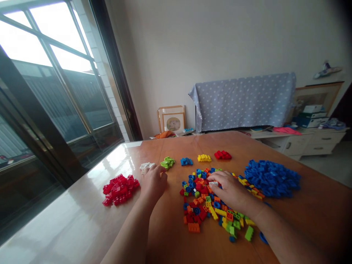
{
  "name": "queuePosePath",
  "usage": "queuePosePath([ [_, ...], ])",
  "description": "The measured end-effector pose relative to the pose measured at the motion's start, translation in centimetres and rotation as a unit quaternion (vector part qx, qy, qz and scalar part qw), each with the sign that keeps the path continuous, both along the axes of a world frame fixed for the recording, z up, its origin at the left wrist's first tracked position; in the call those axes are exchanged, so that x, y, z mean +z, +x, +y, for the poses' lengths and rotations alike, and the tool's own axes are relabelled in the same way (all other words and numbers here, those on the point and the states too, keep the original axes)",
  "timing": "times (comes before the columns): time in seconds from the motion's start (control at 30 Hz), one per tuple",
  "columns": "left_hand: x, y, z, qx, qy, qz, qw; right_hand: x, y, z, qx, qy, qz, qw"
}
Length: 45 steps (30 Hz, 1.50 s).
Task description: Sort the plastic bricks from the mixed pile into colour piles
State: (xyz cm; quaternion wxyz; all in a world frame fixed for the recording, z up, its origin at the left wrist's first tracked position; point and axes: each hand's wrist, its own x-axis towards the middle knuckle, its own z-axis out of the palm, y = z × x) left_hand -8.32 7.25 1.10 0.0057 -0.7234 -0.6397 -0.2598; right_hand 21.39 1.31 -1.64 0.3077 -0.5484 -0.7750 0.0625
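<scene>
My left hand (154,180) is over the table beside the small group of white bricks (146,167) and the lime green bricks (167,162). Its fingers are curled together, and whatever they hold is hidden behind them. Over the mixed pile of toy bricks (201,209), my right hand (227,187) has its thumb and fingers closed around a white brick (213,183). That pile mixes red, orange, yellow, green and blue pieces, some of them round.
A red brick heap (120,189) lies left and a large blue brick heap (272,178) right on the wooden table (170,234). Small blue (186,161), yellow (204,158) and red groups (222,155) line the far side. Behind stands something under a dotted cloth (244,102).
</scene>
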Motion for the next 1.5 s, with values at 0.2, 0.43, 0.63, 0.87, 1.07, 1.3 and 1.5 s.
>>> queuePosePath([
  [0.2, -0.2, 2.9, -1.8, -0.15, -0.007, -0.048, 0.988, -0.5, -0.2, -0.3, 0.014, -0.016, -0.07, 0.997],
  [0.43, -0.4, 5.3, -3.9, -0.323, -0.072, -0.025, 0.943, 0.6, -1.0, -1.0, 0.055, -0.02, -0.094, 0.994],
  [0.63, -0.5, 5.8, -4.2, -0.353, -0.072, -0.016, 0.933, 0.3, -0.4, -0.7, 0.029, -0.02, -0.094, 0.995],
  [0.87, -0.2, 5.4, -3.9, -0.34, -0.088, 0.003, 0.937, 0.0, 1.3, 0.4, -0.034, 0.007, -0.053, 0.998],
  [1.07, 0.1, 5.2, -3.7, -0.329, -0.09, 0.016, 0.94, 0.1, 4.7, 1.2, -0.133, -0.016, -0.055, 0.989],
  [1.3, 0.3, 5.4, -3.8, -0.3, -0.09, 0.036, 0.949, 0.2, 3.6, 0.7, -0.102, -0.088, -0.101, 0.986],
  [1.5, -0.3, 5.8, -4.3, -0.344, -0.052, 0.011, 0.937, 0.5, 1.2, 0.6, -0.057, -0.037, -0.076, 0.995],
])
